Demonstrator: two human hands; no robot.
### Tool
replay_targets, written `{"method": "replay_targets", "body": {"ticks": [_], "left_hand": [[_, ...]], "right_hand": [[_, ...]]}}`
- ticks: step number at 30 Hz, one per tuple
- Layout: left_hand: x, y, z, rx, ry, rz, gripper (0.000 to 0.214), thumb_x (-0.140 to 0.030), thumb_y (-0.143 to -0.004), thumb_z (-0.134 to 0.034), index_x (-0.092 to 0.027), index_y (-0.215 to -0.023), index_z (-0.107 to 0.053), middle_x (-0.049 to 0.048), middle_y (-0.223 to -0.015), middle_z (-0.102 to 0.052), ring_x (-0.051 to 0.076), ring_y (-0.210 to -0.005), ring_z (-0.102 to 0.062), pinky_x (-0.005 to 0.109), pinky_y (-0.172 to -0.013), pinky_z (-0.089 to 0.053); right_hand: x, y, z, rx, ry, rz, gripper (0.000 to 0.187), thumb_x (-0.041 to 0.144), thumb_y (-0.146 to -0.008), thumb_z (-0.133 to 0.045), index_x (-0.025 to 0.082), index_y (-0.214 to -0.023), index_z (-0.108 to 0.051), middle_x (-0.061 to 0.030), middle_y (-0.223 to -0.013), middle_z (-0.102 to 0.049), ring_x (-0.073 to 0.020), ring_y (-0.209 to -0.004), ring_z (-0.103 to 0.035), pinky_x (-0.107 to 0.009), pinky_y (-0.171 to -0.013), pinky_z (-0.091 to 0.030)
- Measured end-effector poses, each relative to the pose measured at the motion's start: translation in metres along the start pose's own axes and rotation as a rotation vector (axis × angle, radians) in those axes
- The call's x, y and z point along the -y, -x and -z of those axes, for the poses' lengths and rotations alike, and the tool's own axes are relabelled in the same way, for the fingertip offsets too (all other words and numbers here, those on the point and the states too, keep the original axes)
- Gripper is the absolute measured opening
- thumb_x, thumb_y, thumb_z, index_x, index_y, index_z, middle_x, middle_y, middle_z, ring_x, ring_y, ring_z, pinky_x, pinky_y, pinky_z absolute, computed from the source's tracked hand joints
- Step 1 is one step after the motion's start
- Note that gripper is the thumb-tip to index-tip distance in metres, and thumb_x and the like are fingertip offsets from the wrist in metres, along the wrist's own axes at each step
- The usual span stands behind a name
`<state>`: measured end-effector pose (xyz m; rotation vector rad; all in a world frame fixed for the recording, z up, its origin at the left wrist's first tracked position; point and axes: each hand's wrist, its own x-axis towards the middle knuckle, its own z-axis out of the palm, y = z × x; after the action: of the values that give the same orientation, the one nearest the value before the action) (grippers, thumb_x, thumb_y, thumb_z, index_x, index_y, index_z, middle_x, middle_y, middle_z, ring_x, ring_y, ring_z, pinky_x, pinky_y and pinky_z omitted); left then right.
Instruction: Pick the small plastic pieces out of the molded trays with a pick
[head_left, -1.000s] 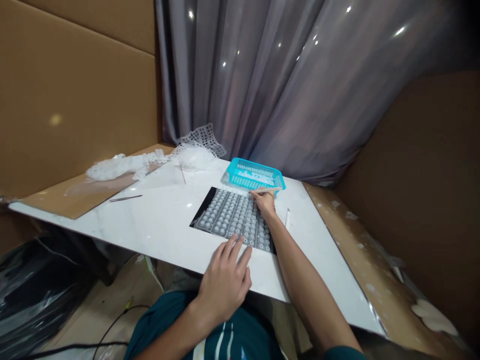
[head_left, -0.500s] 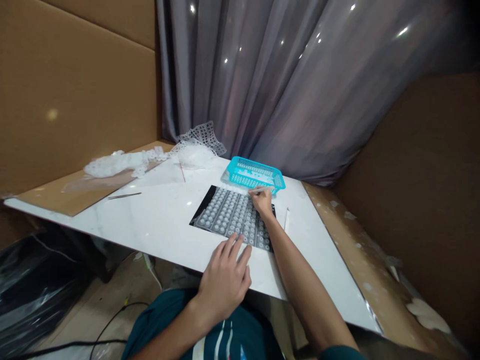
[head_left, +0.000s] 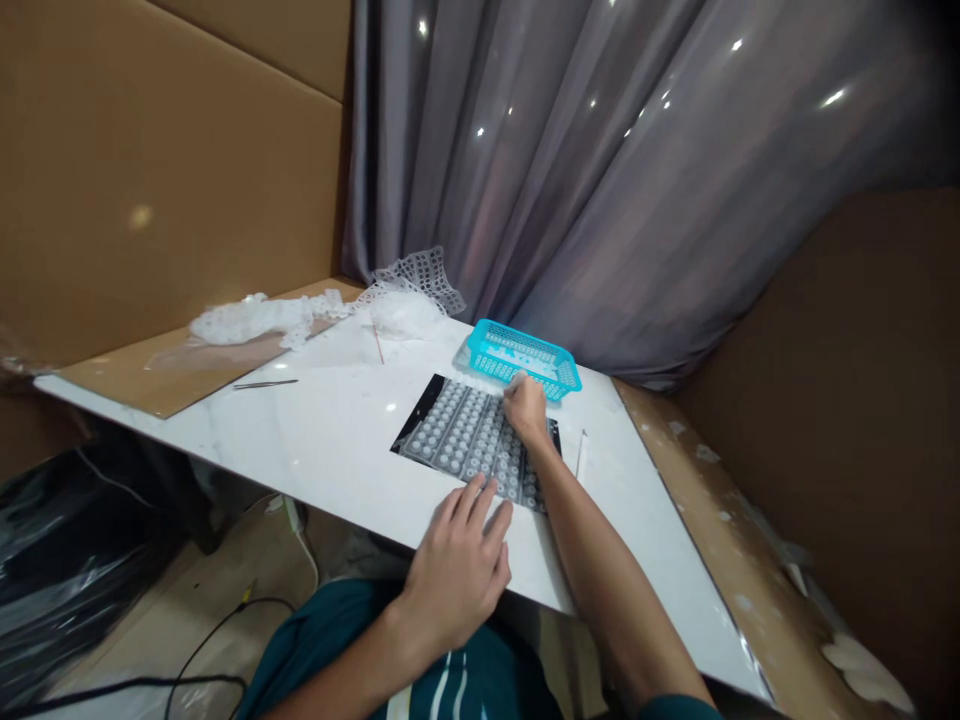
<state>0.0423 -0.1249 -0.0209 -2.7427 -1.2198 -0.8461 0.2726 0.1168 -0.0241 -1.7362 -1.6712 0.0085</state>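
Note:
A dark sheet (head_left: 420,412) covered with rows of small round pale pieces lies on the white table. My right hand (head_left: 527,408) is over the sheet's far right part, its fingers pinched round a slim white pen-like tool (head_left: 516,381), mostly hidden by the hand. The tool's tip cannot be made out. At the sheet's near edge rests my left hand (head_left: 459,555), palm down, fingers stretched out and touching the edge. Just behind the sheet stands a turquoise basket (head_left: 525,375) with white pieces inside.
A thin white stick (head_left: 582,455) lies right of the sheet. Tweezers (head_left: 265,384) lie at the left, with white perforated scraps (head_left: 420,285) and crumpled plastic (head_left: 255,318) behind. Cardboard walls (head_left: 172,150) and a grey curtain (head_left: 540,180) enclose the white table (head_left: 330,430).
The pen-like tool, nearly level before, is now tilted more steeply in my right hand. My left hand stays at the sheet's near edge. The whole view has shifted slightly.

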Motion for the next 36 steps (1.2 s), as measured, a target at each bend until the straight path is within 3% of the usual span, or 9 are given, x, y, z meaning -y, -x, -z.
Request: {"method": "replay_targets", "body": {"ticks": [7,15,20,25,36], "left_hand": [[0.001,-0.001,0.001,0.023,0.005,-0.009,0.051,-0.039,-0.109,-0.051,-0.022,-0.157,-0.053,0.0112,-0.169,-0.046,0.032,-0.159,-0.038,0.05,-0.126,-0.035],[0.0,-0.001,-0.001,0.037,-0.003,-0.007,0.05,-0.034,-0.108,-0.052,-0.021,-0.156,-0.054,0.0112,-0.17,-0.045,0.032,-0.161,-0.035,0.05,-0.127,-0.035],[0.002,-0.001,-0.003,0.02,-0.005,-0.022,0.051,-0.033,-0.107,-0.052,-0.021,-0.157,-0.053,0.0108,-0.169,-0.046,0.033,-0.16,-0.036,0.051,-0.126,-0.036],[0.002,-0.001,-0.003,0.017,0.0,-0.04,0.051,-0.034,-0.108,-0.052,-0.021,-0.157,-0.053,0.011,-0.169,-0.046,0.033,-0.159,-0.037,0.053,-0.125,-0.038],[0.001,-0.002,0.0,0.018,-0.006,-0.035,0.051,-0.034,-0.109,-0.052,-0.023,-0.158,-0.052,0.0107,-0.167,-0.048,0.032,-0.158,-0.04,0.052,-0.124,-0.039]], "right_hand": [[-0.014,-0.001,-0.001,-0.176,-0.15,-0.133,0.007,0.029,-0.081,-0.067,0.022,-0.078,-0.069,-0.0089,-0.072,-0.074,-0.0293,-0.075,-0.071,-0.035,-0.071,-0.052],[-0.022,-0.003,-0.008,-0.178,-0.41,-0.238,0.021,0.038,-0.088,-0.066,0.018,-0.087,-0.071,-0.0075,-0.061,-0.072,-0.026,-0.054,-0.071,-0.032,-0.05,-0.052],[-0.01,0.0,0.01,-0.107,-0.483,-0.167,0.027,0.044,-0.083,-0.077,0.018,-0.079,-0.076,-0.0077,-0.067,-0.076,-0.0268,-0.065,-0.073,-0.034,-0.064,-0.058],[-0.009,0.006,0.03,0.161,-0.536,0.031,0.02,0.037,-0.079,-0.082,0.018,-0.086,-0.083,-0.0084,-0.092,-0.083,-0.0272,-0.089,-0.077,-0.034,-0.081,-0.059],[-0.009,0.015,0.027,0.221,-0.563,0.05,0.023,0.041,-0.081,-0.079,0.018,-0.081,-0.08,-0.0061,-0.081,-0.08,-0.0242,-0.08,-0.073,-0.03,-0.071,-0.054]]}}
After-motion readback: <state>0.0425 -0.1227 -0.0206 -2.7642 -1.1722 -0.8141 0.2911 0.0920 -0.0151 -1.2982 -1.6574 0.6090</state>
